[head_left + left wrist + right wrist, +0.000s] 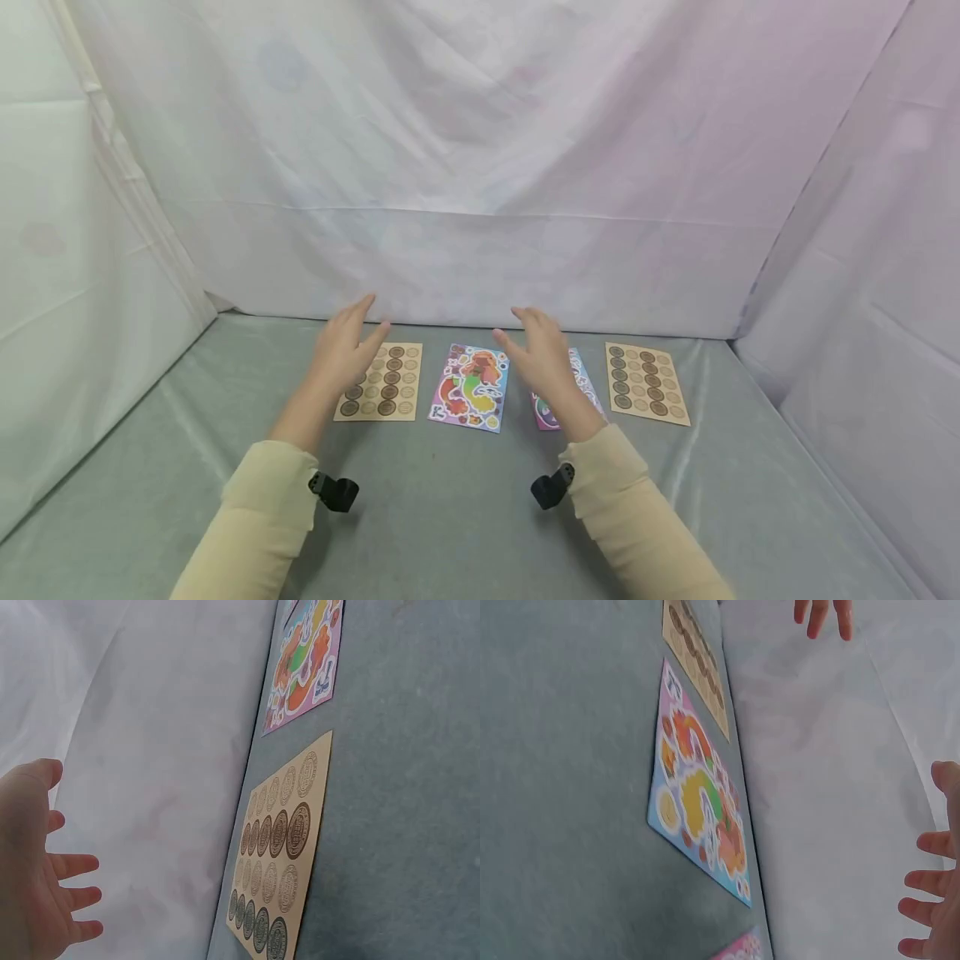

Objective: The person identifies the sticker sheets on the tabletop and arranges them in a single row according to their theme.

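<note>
Both hands hover above the table with fingers spread, holding nothing. My left hand (343,348) is over a tan sheet of round stickers (391,383), hiding part of its left side. In the left wrist view, rows of dark and light circles fill this tan sheet (274,847). My right hand (542,354) hangs over a purple and blue sticker sheet (585,379), which it partly covers. Between the hands lies a colourful mermaid sticker sheet (471,388), also plain in the right wrist view, where the left fingertips show at the top.
A second tan sheet of round stickers (647,383) lies at the right end of the row. Grey cloth covers the table (435,517). White curtains (465,250) stand behind the table and along both sides. Small black cameras sit on both wrists.
</note>
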